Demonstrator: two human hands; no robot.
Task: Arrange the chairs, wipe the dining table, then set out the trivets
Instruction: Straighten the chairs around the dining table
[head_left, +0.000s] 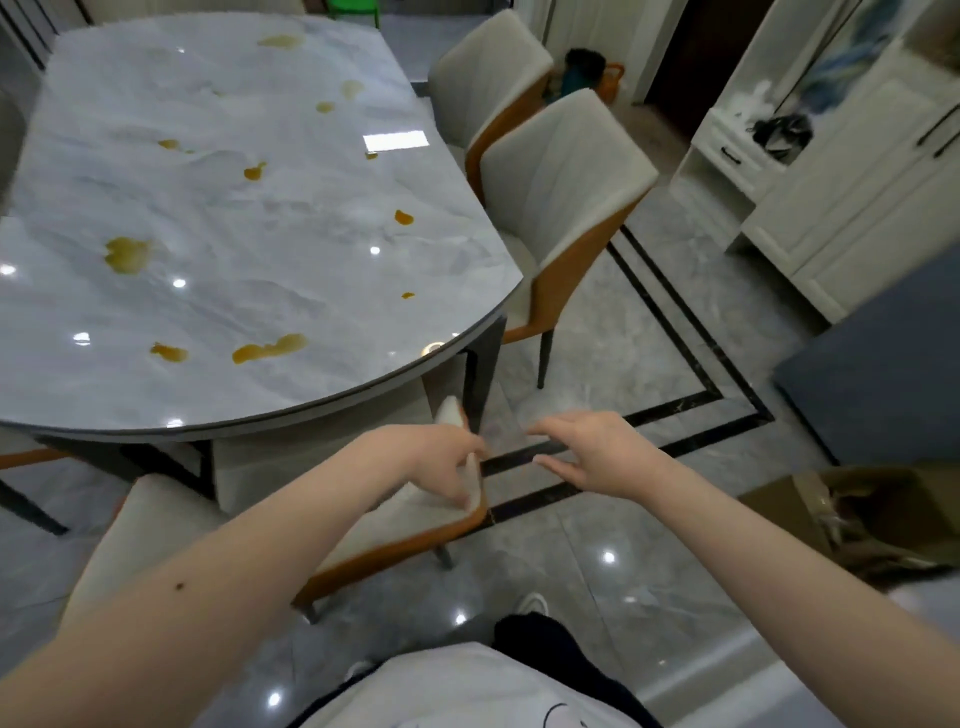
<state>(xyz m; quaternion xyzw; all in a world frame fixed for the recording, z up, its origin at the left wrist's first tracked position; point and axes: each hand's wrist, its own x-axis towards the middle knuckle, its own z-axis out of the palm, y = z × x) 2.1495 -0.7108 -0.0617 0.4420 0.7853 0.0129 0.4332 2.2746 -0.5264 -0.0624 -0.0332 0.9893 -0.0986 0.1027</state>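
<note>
Presently the chair-arranging step is in hand. The left hand (449, 457) rests on the backrest corner of the near chair (410, 525), fingers draped over its edge; whether they truly grip it cannot be told. The right hand (587, 449) hovers just beside, fingers loosely spread, holding nothing. That chair stands askew at the tabletop's (249, 218) rounded end; two more chairs (561, 171) sit along its right side. Yellow stains (270, 349) mark the tabletop, unwiped. No cloth or trivets are in view. Judgement: next, take a two-handed hold on the backrest and square the chair to the table.
</note>
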